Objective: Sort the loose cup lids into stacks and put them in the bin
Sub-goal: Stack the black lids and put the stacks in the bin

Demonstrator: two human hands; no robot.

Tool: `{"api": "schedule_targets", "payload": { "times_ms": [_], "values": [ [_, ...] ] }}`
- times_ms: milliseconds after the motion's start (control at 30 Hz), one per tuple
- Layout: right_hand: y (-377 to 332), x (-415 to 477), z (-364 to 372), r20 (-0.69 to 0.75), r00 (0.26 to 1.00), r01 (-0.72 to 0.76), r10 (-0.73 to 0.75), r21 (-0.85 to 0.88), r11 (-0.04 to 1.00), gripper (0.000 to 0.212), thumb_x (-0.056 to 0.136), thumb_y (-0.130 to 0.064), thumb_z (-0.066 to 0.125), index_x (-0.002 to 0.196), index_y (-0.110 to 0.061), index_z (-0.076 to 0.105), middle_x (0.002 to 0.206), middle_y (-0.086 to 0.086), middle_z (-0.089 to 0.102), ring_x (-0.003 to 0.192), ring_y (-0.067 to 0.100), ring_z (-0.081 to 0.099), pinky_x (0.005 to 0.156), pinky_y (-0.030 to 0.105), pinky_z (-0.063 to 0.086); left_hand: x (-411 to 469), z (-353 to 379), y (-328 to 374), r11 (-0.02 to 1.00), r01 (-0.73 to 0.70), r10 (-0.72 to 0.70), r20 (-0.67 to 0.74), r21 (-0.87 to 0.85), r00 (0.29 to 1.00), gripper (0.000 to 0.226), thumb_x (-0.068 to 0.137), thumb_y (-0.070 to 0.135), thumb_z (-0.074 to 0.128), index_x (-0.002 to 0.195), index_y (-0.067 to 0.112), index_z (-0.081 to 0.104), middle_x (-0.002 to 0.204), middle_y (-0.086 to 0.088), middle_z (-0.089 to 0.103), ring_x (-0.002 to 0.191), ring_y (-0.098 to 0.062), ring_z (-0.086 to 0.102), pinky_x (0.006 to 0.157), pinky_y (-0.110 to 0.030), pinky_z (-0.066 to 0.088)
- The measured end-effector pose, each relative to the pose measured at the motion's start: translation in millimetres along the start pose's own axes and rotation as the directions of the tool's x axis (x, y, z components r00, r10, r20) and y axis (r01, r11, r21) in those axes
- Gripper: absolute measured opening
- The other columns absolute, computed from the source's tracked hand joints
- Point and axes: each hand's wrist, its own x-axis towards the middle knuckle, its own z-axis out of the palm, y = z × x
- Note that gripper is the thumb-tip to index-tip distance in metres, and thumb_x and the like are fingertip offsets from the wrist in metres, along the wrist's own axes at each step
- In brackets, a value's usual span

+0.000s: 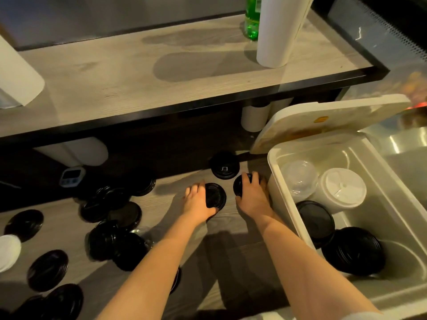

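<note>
While the fingers (253, 177) of the right hand (254, 197) curl over the top of a black lid (240, 184), pinching it tilted up off the surface just beside the bin's near wall, the left hand (198, 202) lies with its fingers (193, 189) spread and draped along the left edge of a second black lid (216, 196), which seems to rest flat on the tabletop (161, 199). A third lid (224, 165) with a small pale mark sits just beyond both hands, untouched. To do this step well, I would judge it best to bring the two held lids together the same way up, so the rims nest instead of jamming, then add the third before lifting anything. Farther left, many loose lids (113, 211) lie scattered and overlapping, some tilted; squaring each handful by its edges should keep a stack from fanning out. To the right stands the white bin (284, 204), its cover (323, 121) propped open, already holding black stacks (353, 250), a clear domed lid (299, 181) and a white lid (343, 187). New stacks likely belong beside the black ones.
</note>
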Motion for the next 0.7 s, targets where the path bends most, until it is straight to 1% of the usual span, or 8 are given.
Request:
{"api": "schedule_targets", "payload": {
  "times_ms": [100,200,267,333,400,467,567,700],
  "values": [
    [0,-7,-8,-0.042,0.999,-0.019,0.024,0.106,0.994,0.073,0.078,-0.033,0.068,0.14,-0.018,0.032,0.14,0.012,0.033,0.128,0.035,0.033,0.106,0.042,0.035,-4,0,-3,0.999,0.006,-0.007,-0.008,-0.053,1.0,0.097,0.075,0.039,0.072,0.147,0.009,0.015,0.147,-0.011,0.022,0.139,-0.03,0.017,0.115,-0.04,0.023],
    [-9,-13,-18,-0.083,0.993,-0.046,0.08,0.346,0.937,0.071,0.074,-0.035,0.069,0.136,-0.018,0.038,0.136,0.01,0.037,0.127,0.034,0.032,0.104,0.039,0.032,-13,-4,-5,0.981,0.042,-0.05,-0.035,-0.187,0.998,0.096,0.072,0.035,0.076,0.145,0.01,0.019,0.144,-0.01,0.018,0.137,-0.03,0.023,0.112,-0.04,0.028],
    [-21,-13,-24,-0.03,0.995,-0.071,0.099,0.501,0.863,0.077,0.073,-0.036,0.072,0.139,-0.019,0.036,0.141,0.01,0.033,0.131,0.032,0.027,0.104,0.038,0.032,-20,-10,-6,0.959,0.037,-0.064,-0.085,-0.28,0.994,0.09,0.071,0.031,0.077,0.141,0.01,0.025,0.14,-0.008,0.018,0.132,-0.03,0.032,0.109,-0.039,0.033],
    [-33,-17,-26,0.024,0.999,-0.053,0.049,0.627,0.777,0.081,0.072,-0.037,0.074,0.14,-0.019,0.036,0.142,0.008,0.032,0.134,0.028,0.025,0.107,0.038,0.033,-28,-19,-7,0.928,0.0,-0.059,-0.146,-0.372,0.988,0.085,0.069,0.027,0.079,0.136,0.011,0.029,0.137,-0.008,0.021,0.125,-0.028,0.038,0.103,-0.036,0.039],
    [-42,-23,-29,0.067,0.997,-0.026,-0.036,0.749,0.662,0.08,0.068,-0.04,0.077,0.136,-0.02,0.04,0.138,0.007,0.039,0.132,0.026,0.033,0.107,0.039,0.038,-38,-29,-6,0.886,-0.052,-0.044,-0.196,-0.46,0.98,0.084,0.069,0.024,0.08,0.135,0.012,0.029,0.135,-0.008,0.025,0.122,-0.025,0.041,0.094,-0.031,0.04],
    [-48,-29,-34,0.097,0.989,-0.009,-0.114,0.801,0.598,0.072,0.07,-0.034,0.079,0.132,-0.02,0.045,0.132,0.006,0.044,0.124,0.022,0.044,0.101,0.035,0.043,-48,-37,-5,0.822,-0.104,-0.027,-0.221,-0.56,0.975,0.082,0.069,0.02,0.081,0.134,0.015,0.031,0.132,-0.005,0.034,0.119,-0.021,0.043,0.09,-0.028,0.039],
    [-54,-39,-46,0.096,0.975,0.043,-0.199,0.801,0.597,0.064,0.072,-0.026,0.08,0.126,-0.02,0.047,0.125,0.004,0.042,0.114,0.016,0.046,0.089,0.025,0.041,-62,-42,-5,0.676,-0.146,-0.017,-0.213,-0.723,0.977,0.076,0.068,0.012,0.081,0.128,0.02,0.035,0.116,0.004,0.048,0.11,-0.015,0.051,0.085,-0.027,0.043],
    [-59,-54,-52,0.158,0.941,0.04,-0.298,0.826,0.563,0.059,0.072,-0.026,0.08,0.122,-0.024,0.049,0.125,0.003,0.039,0.115,0.015,0.044,0.096,0.026,0.039,-81,-39,-8,0.47,-0.053,-0.083,-0.104,-0.881,0.991,0.064,0.078,0.0,0.069,0.125,0.029,0.036,0.12,-0.003,0.047,0.109,-0.021,0.051,0.088,-0.034,0.048]
  ]
}}
